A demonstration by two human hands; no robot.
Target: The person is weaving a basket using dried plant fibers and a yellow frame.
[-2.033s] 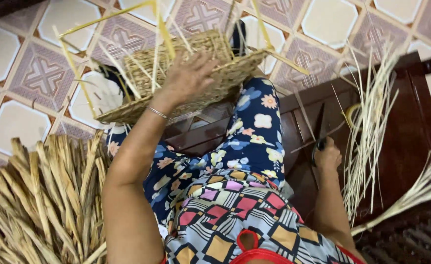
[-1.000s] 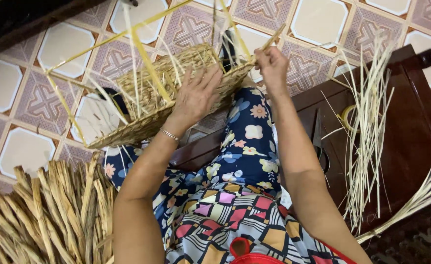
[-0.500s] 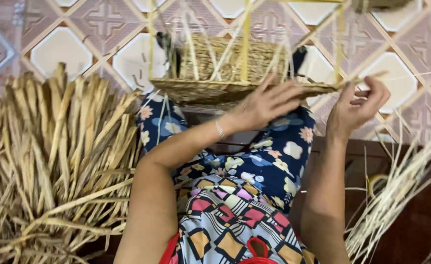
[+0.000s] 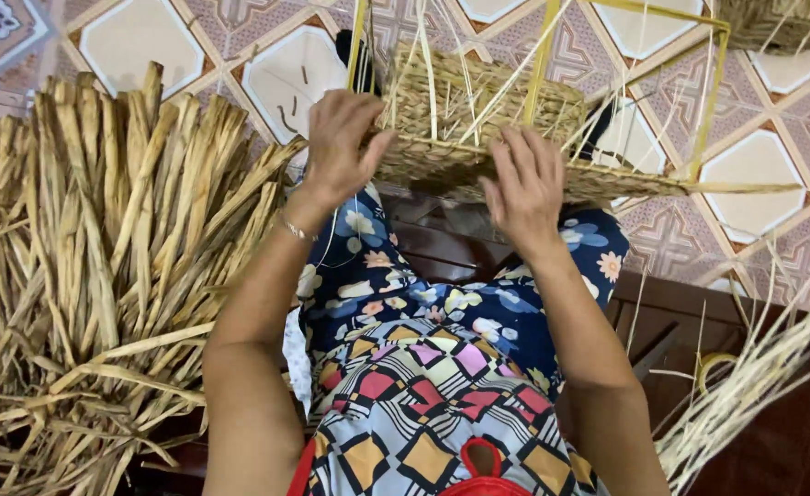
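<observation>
Both bare arms reach forward from the lap, elbows bent and forearms angling inward. The left hand [image 4: 345, 138] is raised, fingers curled over with the thumb spread, a thin bracelet at the wrist. The right hand [image 4: 524, 188] sits slightly lower, palm down, fingers spread and pressing flat.

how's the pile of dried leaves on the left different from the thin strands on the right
The dried leaf bundle is made of broad, flat, brownish-tan strips; the thin strands are narrow, paler, almost straw-white. The bundle is a large thick heap filling the left side, while the strands form a slim loose sheaf. The bundle lies beside the left hand's arm; the strands lie on the dark wooden bench at the right. Both are dry plant fibre, like the woven basket both hands touch.
</observation>
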